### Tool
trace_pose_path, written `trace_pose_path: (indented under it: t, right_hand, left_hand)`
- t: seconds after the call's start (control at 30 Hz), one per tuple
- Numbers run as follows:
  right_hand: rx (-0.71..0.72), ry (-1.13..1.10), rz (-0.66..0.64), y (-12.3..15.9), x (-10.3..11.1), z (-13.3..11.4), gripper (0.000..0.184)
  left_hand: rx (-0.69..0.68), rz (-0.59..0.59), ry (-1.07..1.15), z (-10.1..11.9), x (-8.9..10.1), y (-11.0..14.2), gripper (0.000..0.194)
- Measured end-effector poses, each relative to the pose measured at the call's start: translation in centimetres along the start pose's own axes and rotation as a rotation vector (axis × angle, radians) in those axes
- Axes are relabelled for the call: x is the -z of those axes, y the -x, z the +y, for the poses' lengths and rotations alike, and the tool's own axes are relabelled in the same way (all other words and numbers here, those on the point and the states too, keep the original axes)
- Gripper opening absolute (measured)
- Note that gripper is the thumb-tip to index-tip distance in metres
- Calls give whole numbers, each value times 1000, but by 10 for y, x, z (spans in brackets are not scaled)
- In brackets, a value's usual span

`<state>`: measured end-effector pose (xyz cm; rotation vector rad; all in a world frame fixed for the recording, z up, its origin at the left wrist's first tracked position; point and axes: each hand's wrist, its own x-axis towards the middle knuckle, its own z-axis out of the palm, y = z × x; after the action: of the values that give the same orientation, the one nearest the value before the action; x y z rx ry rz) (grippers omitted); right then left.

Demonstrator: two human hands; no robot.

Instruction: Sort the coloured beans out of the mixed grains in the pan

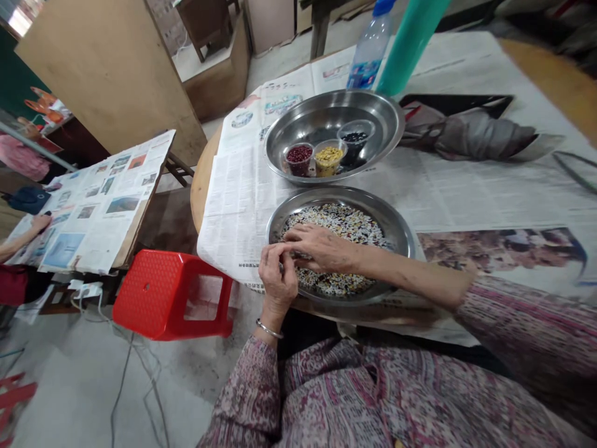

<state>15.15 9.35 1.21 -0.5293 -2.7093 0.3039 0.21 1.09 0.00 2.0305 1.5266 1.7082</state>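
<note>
Head view. Reference point: the lower steel tray [340, 193], on newspaper [237, 211] covering a round wooden worktop [198, 193].

Mixed beans [336, 224], white, black and brown, lie spread inside the tray. The right hand [321, 247] reaches across from the right, its grip loosely spread, fingers curved over the beans. The left hand [278, 277] rises at the tray's near-left rim, its grip pressed together at the fingertips and meeting the right fingers. Whether a bean is pinched there cannot be told. A silver bangle [269, 328] sits on the left wrist, and a patterned sleeve [247, 392] covers the arm.

Beyond the tray, just apart from it, stands an upper steel tray [326, 93] holding three clear cups: red beans [299, 155], yellow grains [329, 155] and black beans [354, 134]. Farther back stand a water bottle [370, 53] with a blue cap and label, and a teal cylinder [410, 43]. The label's writing and the newspaper's print are too small to read.

Left of the tray stands a red plastic stool [168, 292]. Well beyond it, a co-worker's hand [41, 222] rests on a second newspaper-covered table [97, 205].
</note>
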Motion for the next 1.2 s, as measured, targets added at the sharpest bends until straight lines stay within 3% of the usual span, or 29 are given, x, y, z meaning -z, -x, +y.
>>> trace_pose_path:
  t: [0.1,0.27,0.37,0.43,0.67,0.8,1.03,1.2]
  right_hand:
    - [-59,97,-11,19,10,6,18]
    - [-417,219,134,43,24,31,25]
    - [-528,228,152,43,21,33,28]
    - [-499,205,137,40,15,23,28]
    - [-150,-50,53,41,-1,-40,19]
    - [-66,-71,1,49,2,-38,21]
    - [-331,103,129,69,23,18,24]
    - [-484,79,206,62,36,1,31]
  left_hand:
    - [1,-1,5,-1,0,1,17]
    - [4,-12,17,-1,1,0,18]
    - [5,-16,14,0,1,0,18]
    - [3,-21,14,0,1,0,17]
    - [16,-19,-16,1,1,0,17]
    - [3,-18,-18,1,1,0,18]
    - [24,-19,22,-1,1,2,18]
    - [22,-74,28,-1,3,0,24]
